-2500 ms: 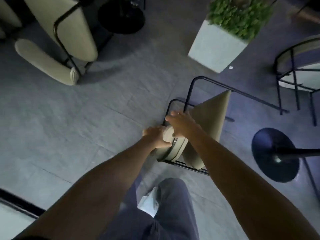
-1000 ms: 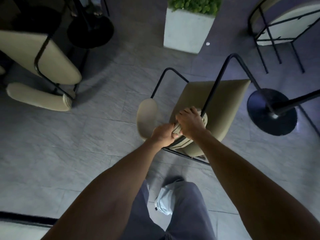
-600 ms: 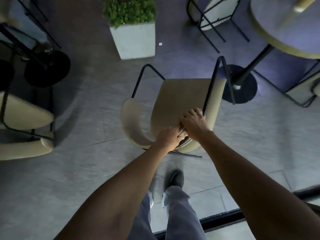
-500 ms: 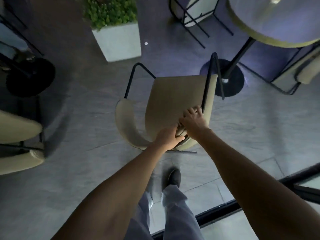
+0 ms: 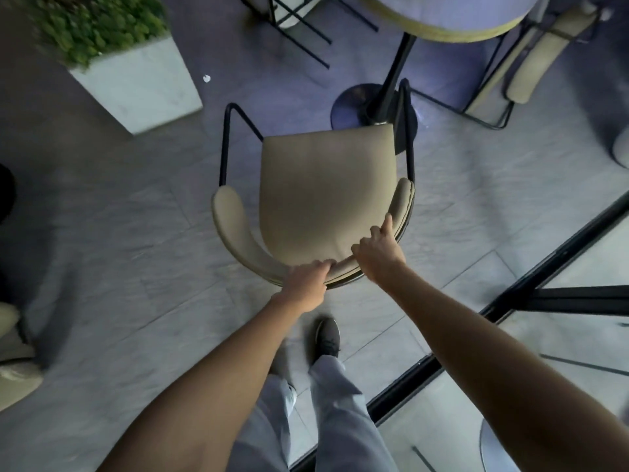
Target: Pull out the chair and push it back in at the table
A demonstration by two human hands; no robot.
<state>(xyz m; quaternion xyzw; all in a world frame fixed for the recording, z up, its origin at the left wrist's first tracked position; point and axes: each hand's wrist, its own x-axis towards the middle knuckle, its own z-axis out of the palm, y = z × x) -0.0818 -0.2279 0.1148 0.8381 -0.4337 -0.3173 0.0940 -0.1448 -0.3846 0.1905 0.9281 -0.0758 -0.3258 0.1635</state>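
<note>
A beige padded chair [image 5: 323, 192] with a black metal frame stands upright on the tiled floor in front of me, its seat facing the round table [image 5: 452, 18] at the top. The table's black post and disc base [image 5: 354, 107] sit just beyond the seat's front edge. My left hand [image 5: 304, 286] grips the curved backrest at its middle. My right hand [image 5: 377, 253] holds the backrest further right, thumb over the top edge.
A white square planter [image 5: 136, 86] with green plants stands at the upper left. Another beige chair [image 5: 541, 52] is at the table's right side, and a black-framed one [image 5: 296, 15] behind it. A glass wall with a black floor rail [image 5: 476, 318] runs along my right. My shoe [image 5: 326, 338] is below the chair.
The chair has swung round so its seat faces the table and now sits nearer the table base. My hands stay on the backrest; my right hand has slid further right.
</note>
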